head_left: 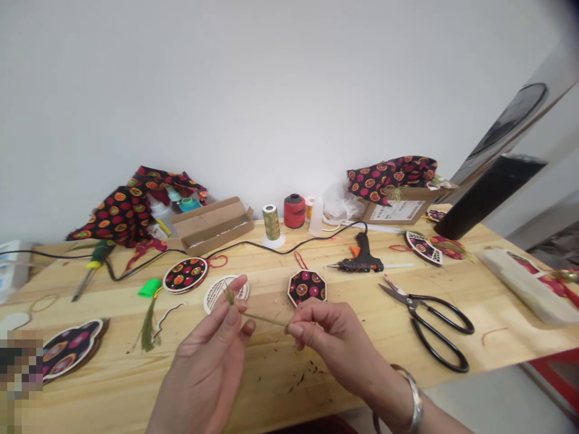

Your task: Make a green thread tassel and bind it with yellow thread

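Observation:
My left hand pinches a bundle of olive-green thread near its frayed end, between thumb and fingers. The thread stretches across to my right hand, whose thumb and fingertips are closed on its other end. Just behind my left fingers lies a round white openwork piece, partly covered by them. An octagonal patterned ornament with a red loop is right behind my right hand. Left of my hands, a green tassel rests on the wooden table.
Black-handled scissors lie at the right, below a black glue gun. Thread spools, gold and red, stand at the back beside a cardboard tray. A screwdriver and an oval ornament are at the left.

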`<state>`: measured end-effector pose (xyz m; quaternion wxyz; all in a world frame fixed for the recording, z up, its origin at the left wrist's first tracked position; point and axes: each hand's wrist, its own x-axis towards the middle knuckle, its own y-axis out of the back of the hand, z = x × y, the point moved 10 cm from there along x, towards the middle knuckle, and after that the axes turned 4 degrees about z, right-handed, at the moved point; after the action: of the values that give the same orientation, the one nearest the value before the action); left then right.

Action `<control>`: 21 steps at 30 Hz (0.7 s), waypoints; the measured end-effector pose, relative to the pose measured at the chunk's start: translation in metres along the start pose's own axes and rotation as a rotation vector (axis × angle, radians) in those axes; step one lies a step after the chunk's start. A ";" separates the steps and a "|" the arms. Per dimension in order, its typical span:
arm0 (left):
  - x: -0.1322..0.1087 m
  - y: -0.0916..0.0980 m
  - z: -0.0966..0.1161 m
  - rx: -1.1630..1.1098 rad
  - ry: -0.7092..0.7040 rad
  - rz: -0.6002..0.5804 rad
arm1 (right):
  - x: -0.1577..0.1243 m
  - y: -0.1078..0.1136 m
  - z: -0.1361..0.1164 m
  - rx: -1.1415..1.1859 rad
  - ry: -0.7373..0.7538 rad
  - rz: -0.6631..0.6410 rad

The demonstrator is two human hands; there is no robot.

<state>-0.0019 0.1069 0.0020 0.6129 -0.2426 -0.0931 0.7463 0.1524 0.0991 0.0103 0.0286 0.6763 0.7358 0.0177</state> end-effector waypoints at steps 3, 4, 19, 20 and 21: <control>0.001 0.007 0.003 -0.011 -0.009 0.059 | -0.002 0.008 0.006 0.001 -0.007 0.024; 0.001 0.008 0.004 -0.014 -0.010 0.068 | -0.002 0.010 0.007 -0.003 -0.009 0.034; 0.001 0.015 0.002 0.002 0.019 0.129 | -0.003 0.033 0.014 0.004 -0.041 0.117; 0.001 0.017 0.002 0.001 0.019 0.144 | -0.003 0.035 0.014 -0.002 -0.040 0.124; 0.001 0.019 0.001 0.000 0.023 0.156 | -0.003 0.035 0.014 -0.008 -0.037 0.130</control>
<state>-0.0186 0.1033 -0.0055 0.5538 -0.2576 -0.0667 0.7890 0.1888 0.0988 -0.0010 0.0436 0.7227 0.6898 0.0098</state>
